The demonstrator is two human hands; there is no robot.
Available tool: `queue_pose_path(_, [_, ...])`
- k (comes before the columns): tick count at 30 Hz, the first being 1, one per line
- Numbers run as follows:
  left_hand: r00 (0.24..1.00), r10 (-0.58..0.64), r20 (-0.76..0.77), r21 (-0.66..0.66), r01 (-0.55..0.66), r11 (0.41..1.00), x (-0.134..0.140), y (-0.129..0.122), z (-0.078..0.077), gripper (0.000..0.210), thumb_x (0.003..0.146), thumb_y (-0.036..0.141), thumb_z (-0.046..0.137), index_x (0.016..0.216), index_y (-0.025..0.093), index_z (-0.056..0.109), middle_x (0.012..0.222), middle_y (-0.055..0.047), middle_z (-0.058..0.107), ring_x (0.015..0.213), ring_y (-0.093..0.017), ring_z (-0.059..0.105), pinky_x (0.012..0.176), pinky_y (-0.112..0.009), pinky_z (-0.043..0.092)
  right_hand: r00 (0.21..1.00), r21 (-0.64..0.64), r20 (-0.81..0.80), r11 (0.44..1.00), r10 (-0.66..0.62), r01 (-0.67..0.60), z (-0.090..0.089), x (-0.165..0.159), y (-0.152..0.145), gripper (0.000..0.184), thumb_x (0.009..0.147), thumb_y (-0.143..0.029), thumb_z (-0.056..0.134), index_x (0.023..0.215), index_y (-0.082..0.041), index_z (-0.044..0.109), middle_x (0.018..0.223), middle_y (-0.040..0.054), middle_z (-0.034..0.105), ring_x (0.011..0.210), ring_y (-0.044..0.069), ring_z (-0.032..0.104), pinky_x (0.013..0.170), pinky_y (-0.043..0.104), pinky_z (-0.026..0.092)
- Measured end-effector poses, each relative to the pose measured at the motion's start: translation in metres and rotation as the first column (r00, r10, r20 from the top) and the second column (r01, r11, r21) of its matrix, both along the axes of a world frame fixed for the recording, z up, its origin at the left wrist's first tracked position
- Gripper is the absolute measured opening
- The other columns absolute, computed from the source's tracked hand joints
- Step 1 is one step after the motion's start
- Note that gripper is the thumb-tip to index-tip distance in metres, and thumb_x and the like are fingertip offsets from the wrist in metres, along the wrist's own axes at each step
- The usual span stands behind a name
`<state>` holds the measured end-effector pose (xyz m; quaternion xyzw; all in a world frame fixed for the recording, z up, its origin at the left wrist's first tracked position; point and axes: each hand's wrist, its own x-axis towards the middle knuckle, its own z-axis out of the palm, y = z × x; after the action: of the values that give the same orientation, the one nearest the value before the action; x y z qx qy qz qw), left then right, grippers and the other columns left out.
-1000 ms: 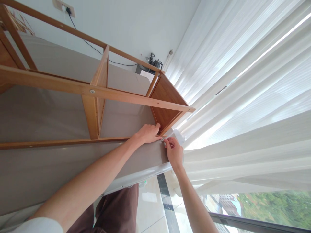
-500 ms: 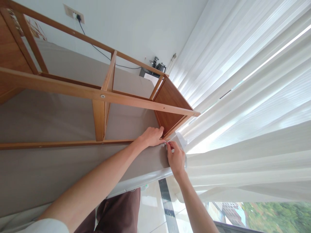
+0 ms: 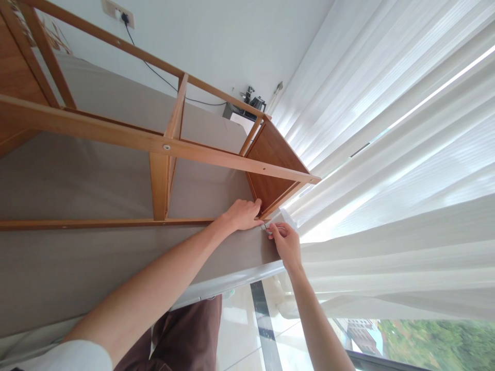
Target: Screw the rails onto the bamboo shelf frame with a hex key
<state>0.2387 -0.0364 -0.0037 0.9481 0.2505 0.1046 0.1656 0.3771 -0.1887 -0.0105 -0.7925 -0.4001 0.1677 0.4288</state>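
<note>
A wooden shelf frame (image 3: 216, 158) lies on its side on a grey-covered surface. My left hand (image 3: 243, 214) is closed around its near rail (image 3: 116, 223), close to the right-hand corner by the end panel (image 3: 273, 159). The fingers reach inside the frame, and the thumb points along the rail toward the corner. Just right of it, my right hand (image 3: 286, 241) pinches a thin, bent metal hex key (image 3: 266, 227). The key's tip meets the rail's end near my left thumb; the fastener there is too small to make out.
The grey-covered surface (image 3: 96, 273) has a pale front edge above a tiled floor (image 3: 240, 330). White curtains (image 3: 386, 221) hang close on the right. A black kettle (image 3: 258, 104) stands behind the frame, and a black cord (image 3: 162, 77) runs from a wall socket (image 3: 116, 13).
My right hand has shifted slightly right and turned, showing more of the hex key. My left hand keeps its hold on the rail. The view has moved a little.
</note>
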Motion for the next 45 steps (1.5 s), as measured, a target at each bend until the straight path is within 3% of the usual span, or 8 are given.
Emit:
queue_pose_path(7, [1.000,0.002,-0.005,-0.001,-0.002,1.000,0.000,0.000,0.000,0.047,0.092,0.055,0.056,0.120,0.017,0.051,0.105,-0.014,0.076,0.096,-0.035,0.074,0.077,-0.039,0.052,0.960,0.059,0.279,0.998,-0.034,0.018,-0.010,-0.014,-0.005,0.037,0.093,-0.060,0.058,0.092,-0.024,0.066,0.082,0.0019,0.076,0.068,0.021,0.070,0.070,0.031,0.050])
queue_pose_path(16, [1.000,-0.015,0.010,0.002,0.014,1.000,-0.001,0.001,0.000,0.049,0.091,0.056,0.057,0.119,0.017,0.052,0.107,-0.015,0.076,0.094,-0.035,0.074,0.075,-0.040,0.053,0.707,0.028,0.703,0.990,0.081,-0.141,-0.021,-0.015,-0.002,0.036,0.105,-0.043,0.041,0.092,-0.024,0.069,0.077,0.0035,0.071,0.074,0.020,0.065,0.066,0.029,0.044])
queue_pose_path(20, [1.000,-0.018,0.013,-0.002,0.018,1.000,-0.001,0.002,0.000,0.051,0.091,0.058,0.055,0.120,0.017,0.051,0.108,-0.016,0.075,0.096,-0.035,0.074,0.076,-0.041,0.053,0.805,0.063,0.593,0.996,0.016,-0.066,-0.015,-0.021,0.000,0.034,0.102,-0.047,0.046,0.088,-0.025,0.068,0.076,0.0025,0.073,0.074,0.021,0.067,0.068,0.029,0.045])
queue_pose_path(24, [1.000,-0.016,0.003,-0.008,0.016,1.000,-0.002,0.001,0.002,0.049,0.091,0.057,0.055,0.121,0.017,0.051,0.108,-0.015,0.076,0.097,-0.035,0.074,0.077,-0.040,0.053,0.972,0.046,0.225,0.997,-0.072,0.064,-0.007,-0.018,0.004,0.036,0.093,-0.058,0.056,0.086,-0.024,0.066,0.079,0.0018,0.078,0.069,0.022,0.071,0.067,0.030,0.048])
queue_pose_path(29, [1.000,-0.005,-0.002,-0.003,0.005,1.000,-0.003,-0.001,0.004,0.048,0.093,0.056,0.053,0.120,0.017,0.051,0.105,-0.015,0.076,0.095,-0.035,0.074,0.077,-0.040,0.052,0.999,-0.012,0.018,0.999,-0.030,0.031,0.001,-0.008,0.003,0.040,0.085,-0.063,0.064,0.084,-0.023,0.064,0.085,0.0041,0.080,0.072,0.023,0.073,0.072,0.032,0.052])
queue_pose_path(33, [1.000,-0.004,-0.010,-0.004,0.004,1.000,-0.004,-0.002,0.006,0.046,0.092,0.055,0.054,0.118,0.017,0.051,0.104,-0.015,0.076,0.094,-0.034,0.074,0.076,-0.040,0.052,0.998,0.035,0.050,0.999,-0.042,0.040,0.000,-0.011,-0.003,0.040,0.087,-0.063,0.062,0.086,-0.023,0.063,0.084,0.0040,0.079,0.076,0.023,0.074,0.077,0.033,0.052])
queue_pose_path(38, [1.000,-0.010,-0.011,-0.006,0.010,1.000,-0.004,-0.001,0.005,0.045,0.092,0.055,0.055,0.117,0.017,0.051,0.104,-0.015,0.076,0.093,-0.034,0.074,0.075,-0.040,0.052,0.966,0.057,0.254,0.998,-0.039,0.025,-0.007,-0.018,-0.003,0.036,0.094,-0.059,0.056,0.088,-0.025,0.064,0.081,0.0013,0.077,0.070,0.020,0.071,0.070,0.030,0.050])
queue_pose_path(45, [1.000,-0.017,-0.005,-0.015,0.017,1.000,-0.003,0.000,0.004,0.048,0.093,0.060,0.052,0.117,0.018,0.051,0.104,-0.015,0.076,0.095,-0.034,0.074,0.075,-0.038,0.051,0.823,0.006,0.566,0.997,0.060,-0.077,-0.016,-0.020,0.000,0.039,0.102,-0.051,0.042,0.085,-0.025,0.065,0.076,0.0030,0.070,0.073,0.021,0.065,0.068,0.030,0.045])
